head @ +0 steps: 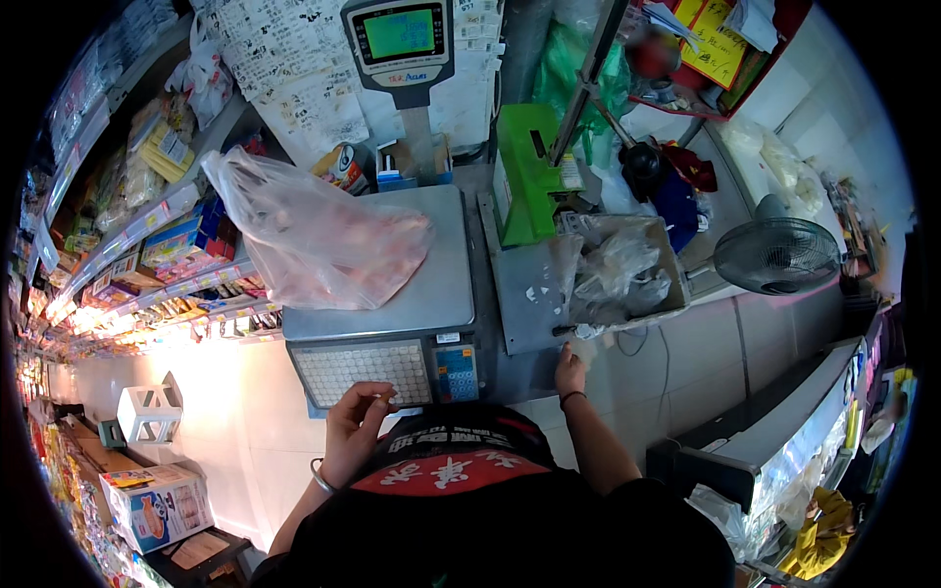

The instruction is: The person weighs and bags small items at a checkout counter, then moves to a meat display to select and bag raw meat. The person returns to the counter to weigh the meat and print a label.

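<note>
In front of me stands a label-printing scale with a metal weighing plate [448, 242]. A translucent plastic bag [331, 242] with pinkish contents lies on that plate, its loose top towards the left. My left hand [354, 422] is bent at the near edge of the scale's white keypad [360, 367]. Its thumb and fingertips are close together; whether something small sits between them I cannot tell. By the near right corner of the counter is my right hand [570, 373], close to a small black knob [563, 331]. Its grip is unclear.
Right of the scale stands a green lever-operated bag sealer [526, 176] on a metal base. Beside it sits a box [673, 275] of crumpled clear plastic. The scale's display [401, 37] rises behind. A fan [775, 246] is further right; stocked shelves [169, 206] line the left.
</note>
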A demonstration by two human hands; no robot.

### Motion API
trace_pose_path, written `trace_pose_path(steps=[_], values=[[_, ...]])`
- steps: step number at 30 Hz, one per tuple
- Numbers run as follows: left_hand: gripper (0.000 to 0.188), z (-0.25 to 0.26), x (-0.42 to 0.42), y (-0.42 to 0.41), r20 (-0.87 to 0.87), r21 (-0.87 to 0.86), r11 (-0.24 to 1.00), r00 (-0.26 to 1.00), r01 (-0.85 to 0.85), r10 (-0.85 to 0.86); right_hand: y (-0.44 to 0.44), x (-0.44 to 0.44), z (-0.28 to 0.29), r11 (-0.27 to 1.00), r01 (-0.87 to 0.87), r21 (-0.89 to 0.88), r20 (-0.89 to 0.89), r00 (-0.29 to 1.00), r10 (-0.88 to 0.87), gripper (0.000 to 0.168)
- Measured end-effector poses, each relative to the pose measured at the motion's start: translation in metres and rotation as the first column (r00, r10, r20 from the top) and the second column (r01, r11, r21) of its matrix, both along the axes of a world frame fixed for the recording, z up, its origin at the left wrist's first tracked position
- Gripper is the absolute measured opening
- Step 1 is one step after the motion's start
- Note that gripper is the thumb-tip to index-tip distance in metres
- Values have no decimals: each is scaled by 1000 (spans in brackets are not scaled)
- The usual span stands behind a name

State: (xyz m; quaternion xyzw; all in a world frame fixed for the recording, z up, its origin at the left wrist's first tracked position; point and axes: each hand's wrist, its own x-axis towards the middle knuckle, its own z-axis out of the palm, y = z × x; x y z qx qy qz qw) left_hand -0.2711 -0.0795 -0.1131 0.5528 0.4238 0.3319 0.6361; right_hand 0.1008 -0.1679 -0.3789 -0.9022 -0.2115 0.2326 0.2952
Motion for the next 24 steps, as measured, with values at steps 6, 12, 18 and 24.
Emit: trace_pose_path(steps=[6,12,18,24], values=[[17,0,10,3,-43,-9,1000,999,25,-25,-17,18,0,980,-201,-5,241,950,196,57],[17,4,15,4,-67,-18,1000,998,13,-14,1,15,58,946,60,319,45,996,-78,37],[19,-3,18,7,-44,-26,999,998,43,-44,19,-8,77,855,34,517,12,999,-47,25],[20,-3,18,8,-69,-21,999,997,25,-26,37,-54,123,851,269,450,-693,707,143,19]])
